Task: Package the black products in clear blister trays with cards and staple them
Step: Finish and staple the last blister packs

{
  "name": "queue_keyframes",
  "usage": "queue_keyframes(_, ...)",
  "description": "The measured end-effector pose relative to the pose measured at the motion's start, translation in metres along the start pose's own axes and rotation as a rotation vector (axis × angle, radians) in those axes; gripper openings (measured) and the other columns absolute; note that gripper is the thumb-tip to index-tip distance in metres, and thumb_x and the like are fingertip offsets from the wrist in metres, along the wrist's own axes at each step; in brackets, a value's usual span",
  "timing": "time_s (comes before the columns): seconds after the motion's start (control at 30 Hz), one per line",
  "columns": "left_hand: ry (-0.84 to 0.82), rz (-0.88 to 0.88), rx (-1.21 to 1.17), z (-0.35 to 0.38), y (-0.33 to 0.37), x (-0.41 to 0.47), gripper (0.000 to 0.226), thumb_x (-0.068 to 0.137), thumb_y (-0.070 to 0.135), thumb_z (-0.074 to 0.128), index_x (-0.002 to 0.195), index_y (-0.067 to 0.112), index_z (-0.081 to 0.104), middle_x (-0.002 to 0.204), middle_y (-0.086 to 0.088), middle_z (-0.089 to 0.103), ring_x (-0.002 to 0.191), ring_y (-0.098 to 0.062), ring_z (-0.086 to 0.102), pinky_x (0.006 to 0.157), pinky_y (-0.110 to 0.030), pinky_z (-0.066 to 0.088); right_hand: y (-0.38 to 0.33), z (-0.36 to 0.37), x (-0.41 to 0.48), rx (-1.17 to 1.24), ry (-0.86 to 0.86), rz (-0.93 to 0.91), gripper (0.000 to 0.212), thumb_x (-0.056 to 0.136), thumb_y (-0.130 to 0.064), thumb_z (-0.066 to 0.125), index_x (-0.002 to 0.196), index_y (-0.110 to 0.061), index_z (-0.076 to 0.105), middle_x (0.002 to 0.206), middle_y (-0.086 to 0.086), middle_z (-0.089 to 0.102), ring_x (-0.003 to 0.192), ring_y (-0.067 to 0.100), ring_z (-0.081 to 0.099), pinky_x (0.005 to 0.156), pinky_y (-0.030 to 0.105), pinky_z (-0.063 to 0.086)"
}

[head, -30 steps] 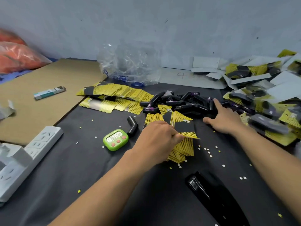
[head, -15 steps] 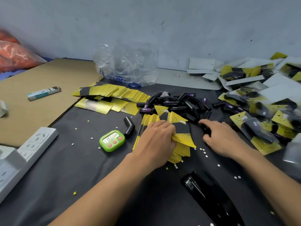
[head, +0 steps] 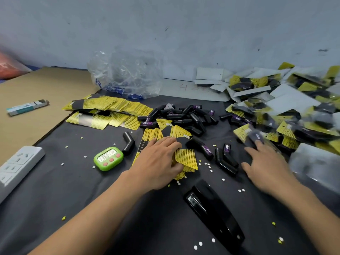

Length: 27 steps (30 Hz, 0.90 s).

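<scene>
Since a second ago the right hand (head: 266,168) is shifted off the pile (head: 185,116) toward frame right, fingers spread flat, nothing gripped, tips blurred against a pack (head: 252,134). A few products (head: 225,159) are now pulled out centre-right, beside the cards (head: 152,136). The top card (head: 185,159) is kept pinched by the left hand (head: 158,162). Judged: parts staged, tray probably next. The stapler (head: 213,208) is left untouched at lower centre.
</scene>
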<state>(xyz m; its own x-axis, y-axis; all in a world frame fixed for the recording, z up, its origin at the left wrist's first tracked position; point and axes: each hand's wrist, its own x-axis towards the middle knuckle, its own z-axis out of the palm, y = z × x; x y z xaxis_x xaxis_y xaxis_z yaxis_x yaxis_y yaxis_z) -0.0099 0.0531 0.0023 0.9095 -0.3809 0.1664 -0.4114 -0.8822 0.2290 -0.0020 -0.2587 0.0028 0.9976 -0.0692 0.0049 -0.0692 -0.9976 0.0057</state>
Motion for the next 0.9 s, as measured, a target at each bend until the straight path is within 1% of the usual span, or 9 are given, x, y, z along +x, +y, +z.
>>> queue_keyframes(0.1,-0.005,0.006,0.021,0.001,0.0,0.0,0.064,0.096,0.06,0.045,0.152,0.028,0.04,0.16,0.009,0.037,0.152,-0.012,0.025,0.129,-0.045,0.013,-0.001,-0.011,-0.005,0.233,0.074,-0.032,0.067,0.088,-0.028,0.068,0.15,-0.034,0.046,0.134,0.001,0.065,0.125,0.026,0.057,0.099,0.039,0.046)
queue_keyframes(0.13,0.0,0.006,0.023,0.001,0.0,0.0,0.065,0.096,0.061,0.043,0.151,0.028,0.041,0.16,0.009,0.037,0.152,-0.012,0.025,0.129,-0.045,0.013,-0.001,-0.013,-0.005,0.259,0.088,-0.008,0.071,0.087,-0.028,0.07,0.152,-0.035,0.043,0.132,0.001,0.065,0.124,0.027,0.057,0.099,0.04,0.047)
queue_keyframes(0.27,0.029,-0.002,0.012,0.005,0.0,0.0,0.066,0.096,0.066,0.037,0.151,0.028,0.043,0.159,0.008,0.039,0.152,-0.011,0.026,0.129,-0.046,0.01,-0.003,-0.017,-0.009,0.153,-0.089,-0.018,0.086,0.092,-0.034,0.07,0.162,-0.027,0.022,0.169,0.002,0.021,0.154,0.026,0.024,0.119,0.042,0.03)
queue_keyframes(0.37,0.099,-0.009,-0.013,0.007,0.003,0.001,0.068,0.097,0.067,0.032,0.154,0.029,0.038,0.165,0.007,0.035,0.155,-0.012,0.02,0.13,-0.046,0.01,-0.002,-0.029,-0.014,0.272,-0.055,-0.063,0.069,0.09,-0.027,0.069,0.154,-0.032,0.043,0.164,-0.003,0.037,0.146,0.025,0.041,0.114,0.038,0.036)
queue_keyframes(0.47,0.197,0.018,-0.026,0.006,0.009,0.003,0.066,0.099,0.065,0.03,0.155,0.031,0.035,0.167,0.003,0.032,0.157,-0.014,0.018,0.13,-0.042,0.01,0.015,-0.051,-0.018,0.087,0.112,0.025,0.068,0.087,-0.03,0.068,0.151,-0.029,0.045,0.154,0.0,0.05,0.136,0.027,0.051,0.107,0.043,0.044)
queue_keyframes(0.57,0.247,0.064,-0.02,0.004,0.017,0.002,0.059,0.102,0.058,0.037,0.152,0.028,0.041,0.164,0.001,0.037,0.156,-0.016,0.022,0.129,-0.04,0.012,0.036,-0.061,-0.033,-0.123,-0.05,0.251,0.067,0.089,-0.045,0.065,0.147,-0.022,0.04,0.141,0.007,0.055,0.125,0.031,0.055,0.091,0.041,0.046)
queue_keyframes(0.67,0.263,0.09,-0.013,0.003,0.023,-0.001,0.054,0.103,0.048,0.049,0.15,0.022,0.047,0.161,-0.001,0.043,0.155,-0.018,0.027,0.129,-0.038,0.011,0.039,-0.04,-0.051,-0.245,-0.165,0.208,0.062,0.094,-0.025,0.055,0.152,-0.022,0.033,0.141,0.007,0.059,0.126,0.032,0.055,0.095,0.04,0.045)
queue_keyframes(0.73,0.269,0.091,-0.012,0.002,0.026,-0.001,0.053,0.103,0.045,0.051,0.15,0.02,0.049,0.16,-0.002,0.044,0.154,-0.019,0.028,0.128,-0.034,0.007,0.043,-0.037,-0.057,-0.183,-0.136,0.175,0.068,0.094,-0.017,0.055,0.157,-0.023,0.031,0.139,0.007,0.062,0.125,0.03,0.057,0.095,0.035,0.045)
queue_keyframes(0.9,0.285,0.099,-0.011,0.003,0.03,-0.001,0.053,0.102,0.043,0.055,0.149,0.019,0.05,0.158,-0.002,0.046,0.153,-0.019,0.031,0.127,-0.035,0.01,0.05,-0.047,-0.064,0.112,-0.108,0.113,0.075,0.09,-0.03,0.074,0.156,-0.034,0.039,0.139,0.0,0.064,0.125,0.028,0.057,0.099,0.037,0.048)
